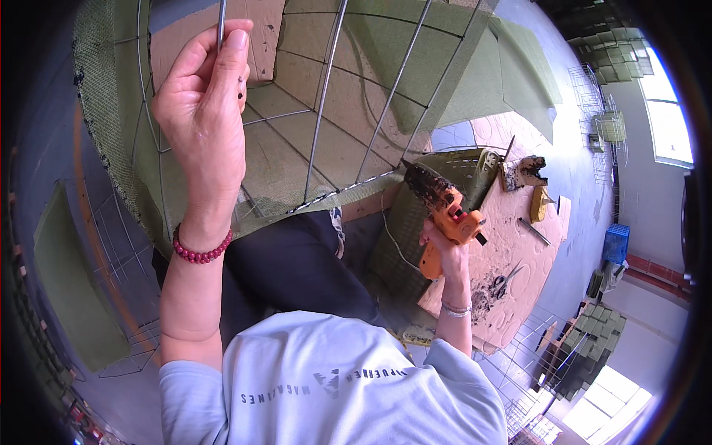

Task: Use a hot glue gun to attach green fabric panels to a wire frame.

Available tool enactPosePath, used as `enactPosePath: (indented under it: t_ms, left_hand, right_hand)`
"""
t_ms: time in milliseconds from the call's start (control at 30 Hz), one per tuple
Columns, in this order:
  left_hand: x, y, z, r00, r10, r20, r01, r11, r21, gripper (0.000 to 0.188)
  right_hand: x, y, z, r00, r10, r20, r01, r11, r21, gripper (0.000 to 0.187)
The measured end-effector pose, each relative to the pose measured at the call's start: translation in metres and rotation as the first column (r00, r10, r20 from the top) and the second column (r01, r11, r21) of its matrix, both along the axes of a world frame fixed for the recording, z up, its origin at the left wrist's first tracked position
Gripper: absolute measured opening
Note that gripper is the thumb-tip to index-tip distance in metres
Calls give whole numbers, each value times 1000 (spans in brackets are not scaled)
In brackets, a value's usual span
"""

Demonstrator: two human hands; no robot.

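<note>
Left hand (202, 104) seemingly pinches wire (222, 13); right hand (448, 251) grips orange glue gun (452, 222)

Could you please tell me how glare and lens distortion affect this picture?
Head view: the upper window and lower window are washed out to white; pale glare lies on the floor at upper right; the corners fall to black; the orange floor stripe bows; the left hand looks fairly clear.

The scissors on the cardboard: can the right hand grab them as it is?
Probably not: the right hand is gripping the orange glue gun, so it would likely have to let go first, though the scissors lie close by, seemingly uncovered.
</note>
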State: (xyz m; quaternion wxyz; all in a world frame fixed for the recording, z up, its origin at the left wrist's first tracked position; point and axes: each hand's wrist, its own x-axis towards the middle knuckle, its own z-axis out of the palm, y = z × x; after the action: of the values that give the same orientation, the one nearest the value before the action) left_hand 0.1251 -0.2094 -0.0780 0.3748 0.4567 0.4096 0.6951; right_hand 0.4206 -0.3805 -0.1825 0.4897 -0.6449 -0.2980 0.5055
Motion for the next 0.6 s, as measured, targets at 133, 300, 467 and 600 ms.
enactPosePath:
  t_ms: [133, 300, 467, 600]
  left_hand:
    - [-3, 2, -1, 1000, -10, 16, 10, 1000, 13, 18]
    - [-4, 2, 0, 1000, 13, 14, -13, 1000, 9, 18]
    - [-3, 1, -1, 1000, -23, 12, 23, 1000, 20, 18]
    - [-1, 0, 0, 1000, -14, 9, 14, 1000, 16, 17]
  right_hand:
    - [-2, 5, 2, 1000, -5, 11, 5, 1000, 6, 23]
    - [1, 9, 3, 1000, -10, 25, 9, 999, 39, 24]
    - [6, 14, 6, 998, 35, 45, -36, 999, 19, 24]
    - [4, 18, 7, 999, 27, 39, -30, 998, 58, 23]
